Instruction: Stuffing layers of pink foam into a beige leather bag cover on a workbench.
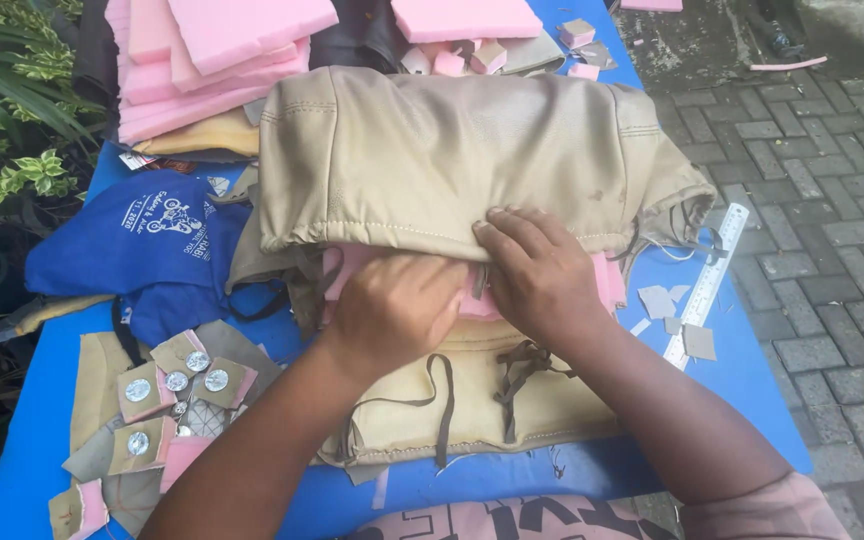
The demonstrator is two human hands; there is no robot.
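Fingers of left hand (392, 305) hidden under beige cover (432, 160), right hand (542, 275) pressing

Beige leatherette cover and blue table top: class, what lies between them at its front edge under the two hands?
Head view: pink foam sheet pokes out between beige leatherette cover and lower beige panel, where left hand and right hand press.

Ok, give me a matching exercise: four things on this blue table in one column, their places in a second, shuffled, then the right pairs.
Things:
1. pink foam sheets
2. metal ruler
3. blue cloth with white print
4. padded squares with silver discs

Places:
A. near left part of the table
B. far left corner, stacked
C. right edge, past the right hand
D. left of the tan cover, mid-table

Pairs: 1-B, 2-C, 3-D, 4-A
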